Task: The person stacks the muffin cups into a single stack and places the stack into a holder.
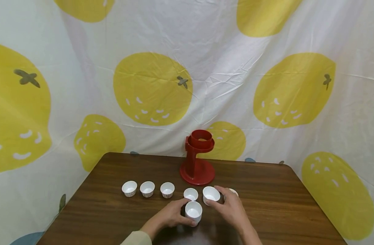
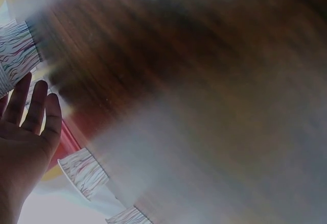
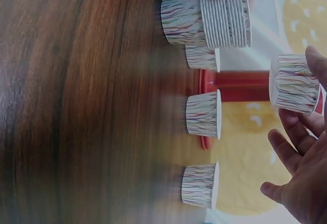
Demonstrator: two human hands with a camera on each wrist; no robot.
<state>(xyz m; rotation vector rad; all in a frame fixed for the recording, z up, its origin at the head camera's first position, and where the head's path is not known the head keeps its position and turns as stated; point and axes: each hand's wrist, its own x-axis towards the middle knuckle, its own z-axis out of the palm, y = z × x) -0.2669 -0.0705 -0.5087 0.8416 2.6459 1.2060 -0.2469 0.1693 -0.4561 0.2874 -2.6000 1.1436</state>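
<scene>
Both hands are working close together over the dark wooden table [image 1: 275, 217]. Left hand [image 1: 171, 215] is gripping a nested stack of white paper cups [image 1: 193, 211], thumb and fingers curving round opposite sides; several rims are showing closely packed in the right wrist view. Whether the stack's base is touching the wood, I cannot tell. Right hand [image 1: 233, 210] is pinching a single cup [image 1: 211, 195], thumb on one side and finger on the other, remaining fingers spreading loosely; the cup is hanging upright, clear of the tabletop, just right of the stack. Beyond, a row of standing cups [image 1: 147, 189] is running across the table, one [image 1: 191, 194] sitting just behind the stack, another [image 1: 233, 191] hiding partly behind the right hand. A red stand [image 1: 191, 163] with a ring top is rising behind the row. Step in hand, by my reading: one cup being handled apart from the stack; whether it is leaving or joining, I cannot tell. Next move would be calling for a light, level pinch, the left hand steadying the stack, and right fingers clearing the neighbouring cups.
</scene>
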